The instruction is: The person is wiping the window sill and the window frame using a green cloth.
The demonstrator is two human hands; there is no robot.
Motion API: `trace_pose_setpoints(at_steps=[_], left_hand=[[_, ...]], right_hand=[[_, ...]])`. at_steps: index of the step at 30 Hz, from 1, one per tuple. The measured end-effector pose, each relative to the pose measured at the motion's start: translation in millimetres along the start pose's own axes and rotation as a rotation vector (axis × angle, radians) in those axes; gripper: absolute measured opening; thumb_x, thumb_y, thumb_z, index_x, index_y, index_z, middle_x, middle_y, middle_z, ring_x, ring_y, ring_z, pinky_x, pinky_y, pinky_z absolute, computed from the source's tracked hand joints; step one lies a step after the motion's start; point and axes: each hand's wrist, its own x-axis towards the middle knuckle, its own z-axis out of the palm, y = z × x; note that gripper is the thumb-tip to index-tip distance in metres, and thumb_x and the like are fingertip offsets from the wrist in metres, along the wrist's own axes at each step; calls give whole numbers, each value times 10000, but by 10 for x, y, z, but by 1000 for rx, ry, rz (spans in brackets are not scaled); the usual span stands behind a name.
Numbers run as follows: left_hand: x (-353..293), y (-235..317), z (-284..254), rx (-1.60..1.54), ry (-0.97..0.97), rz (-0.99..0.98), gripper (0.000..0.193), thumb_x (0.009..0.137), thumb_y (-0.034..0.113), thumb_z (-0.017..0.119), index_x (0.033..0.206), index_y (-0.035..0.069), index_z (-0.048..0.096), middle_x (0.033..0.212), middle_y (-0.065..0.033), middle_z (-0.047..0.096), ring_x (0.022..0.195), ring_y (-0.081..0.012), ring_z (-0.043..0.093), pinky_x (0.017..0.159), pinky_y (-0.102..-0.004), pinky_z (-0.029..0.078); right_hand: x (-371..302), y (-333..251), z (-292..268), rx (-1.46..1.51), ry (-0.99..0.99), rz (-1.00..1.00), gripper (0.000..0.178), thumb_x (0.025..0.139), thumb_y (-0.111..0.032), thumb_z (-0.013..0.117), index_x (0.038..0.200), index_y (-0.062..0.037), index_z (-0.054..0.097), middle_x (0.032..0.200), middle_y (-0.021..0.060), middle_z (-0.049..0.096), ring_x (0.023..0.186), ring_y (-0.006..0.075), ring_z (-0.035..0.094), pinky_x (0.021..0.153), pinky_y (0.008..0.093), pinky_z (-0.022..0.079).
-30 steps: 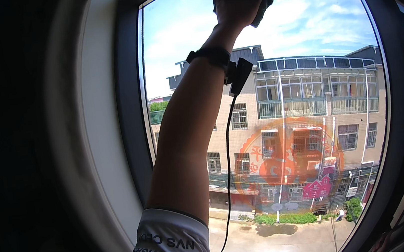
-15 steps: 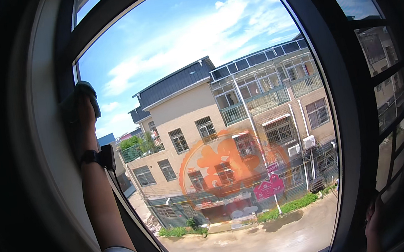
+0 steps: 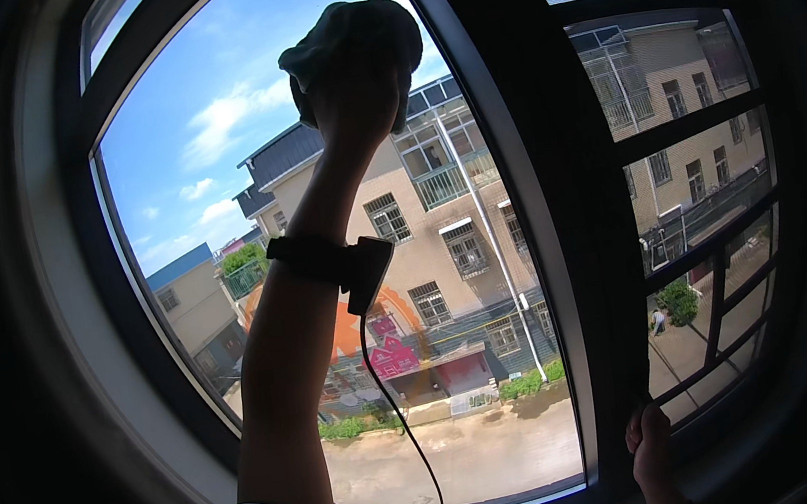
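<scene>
A dark grey-green cloth is bunched under my left hand, high on the window pane. My left arm stretches up across the glass, and its fingers are mostly covered by the cloth's folds. Low on the right, my right hand is closed with curled fingers at the edge of the dark window frame. An orange round sticker and a pink house-shaped one show on the glass, partly behind my forearm.
A black wrist strap with a small device is on my left forearm, and a thin cable hangs from it. To the right is a barred window section. Outside stand a beige building and a paved yard.
My left hand has moved the cloth from the pane's left edge rightward and up to its upper middle. The view has turned right, bringing more of my right hand and the barred section into sight.
</scene>
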Motion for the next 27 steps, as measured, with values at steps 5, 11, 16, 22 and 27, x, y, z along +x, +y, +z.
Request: trace_pose_setpoints(at_steps=[5,11,16,22,27], left_hand=[[-548,702,-223,-328,-343,-366,592,876,373,685,1257,-37,493,1174,-184,581,1167,-354,556,963,-444,453],[-256,-620,-475,-43,-239,-245,284,928,217,647,1128,18,617,1056,-122,615,957,-289,621,864,-454,482],[-376,578,-250,23,-82,-108,301,885,340,689,1014,68,686,943,-119,665,899,-288,639,948,-499,429],[-659,-269,-809,45,-286,16,300,899,430,630,1017,167,714,1003,-99,697,1035,-302,630,998,-475,387],[-1531,-2351,-1522,-63,-257,-515,148,1047,139,426,1085,35,525,966,-114,575,914,-183,595,834,-394,474]], right_hand=[[60,-31,-79,-58,-116,53,514,1032,-535,421,709,-135,415,580,-30,335,471,81,314,438,259,232],[-4,-51,148,-69,-45,89,526,1029,-546,421,694,-140,412,569,-33,325,471,75,308,437,261,220],[39,23,-29,-58,-13,57,507,1015,-543,464,713,-138,423,588,-37,339,470,65,310,425,252,219],[26,1,-47,-46,93,21,506,988,-560,516,719,-141,425,595,-44,330,488,59,295,440,248,221],[7,-15,86,-23,123,-12,492,1007,-530,503,710,-149,409,594,-51,321,495,59,282,452,247,222]])
